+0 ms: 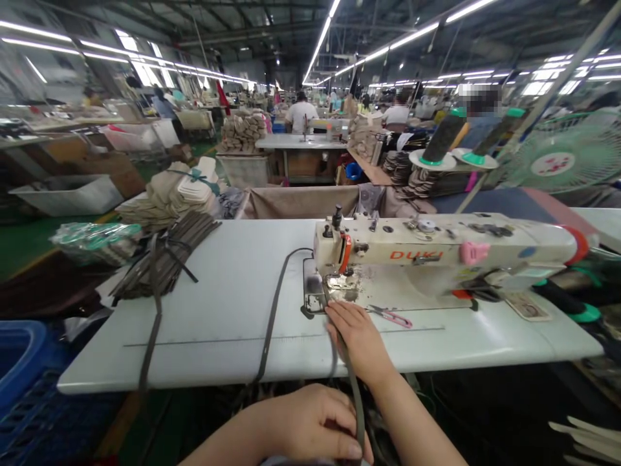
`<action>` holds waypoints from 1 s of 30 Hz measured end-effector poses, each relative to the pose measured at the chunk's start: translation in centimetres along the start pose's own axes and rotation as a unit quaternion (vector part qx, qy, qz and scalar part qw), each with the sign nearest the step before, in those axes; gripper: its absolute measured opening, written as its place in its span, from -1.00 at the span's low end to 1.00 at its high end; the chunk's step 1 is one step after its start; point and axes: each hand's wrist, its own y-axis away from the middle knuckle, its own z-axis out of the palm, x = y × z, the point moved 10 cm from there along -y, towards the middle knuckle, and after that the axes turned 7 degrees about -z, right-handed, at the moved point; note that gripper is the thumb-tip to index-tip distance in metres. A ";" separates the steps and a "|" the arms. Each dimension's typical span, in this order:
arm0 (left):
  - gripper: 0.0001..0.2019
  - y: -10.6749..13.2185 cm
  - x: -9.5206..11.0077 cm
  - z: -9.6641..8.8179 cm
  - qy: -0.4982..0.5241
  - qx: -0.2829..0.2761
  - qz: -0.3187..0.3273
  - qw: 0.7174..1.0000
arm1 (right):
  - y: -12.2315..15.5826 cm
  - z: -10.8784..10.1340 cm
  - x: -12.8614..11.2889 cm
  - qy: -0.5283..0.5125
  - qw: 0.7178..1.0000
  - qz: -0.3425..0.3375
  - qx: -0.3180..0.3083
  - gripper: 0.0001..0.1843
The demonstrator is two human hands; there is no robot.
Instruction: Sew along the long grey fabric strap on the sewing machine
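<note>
The dark strip (pixel 358 398) lies with its long axis running roughly front to back, from the needle end of the sewing machine (pixel 451 252) toward the person, bowing slightly rightward and dropping past the table's front edge. Of the 2 hands, the right hand (pixel 358 340) is nearer the machine: its fingertips rest at the front of the machine's bed, just short of the needle, with the strip passing under the palm. Its fingers are straight and close together; whether the thumb pinches the strip cannot be told. The left hand (pixel 320 424) is farther in front of the machine, below table level, its fingers curled narrow around the strip. From these fingers, the needle lies straight ahead along the strip, so keeping that line straight seems to matter most. Pink-handled snips (pixel 392 316) lie in front of the machine, just right of the right fingers.
</note>
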 end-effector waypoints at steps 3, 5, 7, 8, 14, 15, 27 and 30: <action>-0.53 -0.1 -1.2 -0.5 0.024 0.023 -0.039 0.999 | 0.0 -0.1 -0.1 0.009 1.000 0.001 -0.003 -0.64; -0.52 -0.2 -2.2 -0.7 0.062 0.037 -0.075 0.995 | 0.0 -0.1 0.0 0.013 1.000 0.003 -0.004 -0.64; -0.52 -0.2 -3.2 -0.7 0.112 0.053 -0.108 0.986 | -0.1 -0.1 -0.1 0.017 1.000 0.004 -0.005 -0.63; -0.51 -0.1 -3.7 -0.8 0.134 0.061 -0.119 0.982 | -0.1 -0.1 0.0 0.019 1.000 0.006 -0.005 -0.63; -0.48 0.0 -4.1 -0.7 0.154 0.055 -0.124 0.979 | -0.1 0.3 0.1 0.032 0.999 0.010 -0.015 -0.61; -0.50 0.0 -3.9 -0.7 0.146 0.047 -0.117 0.981 | -0.1 0.3 0.1 0.033 0.999 0.010 -0.016 -0.60; -0.50 0.0 -0.4 -0.8 0.054 0.020 -0.034 0.998 | -0.2 0.5 0.2 0.035 0.999 0.014 -0.009 -0.60; -0.52 -0.2 -1.1 -1.5 0.053 0.057 -0.061 0.995 | 0.0 0.1 0.0 0.029 1.000 0.011 0.002 -0.65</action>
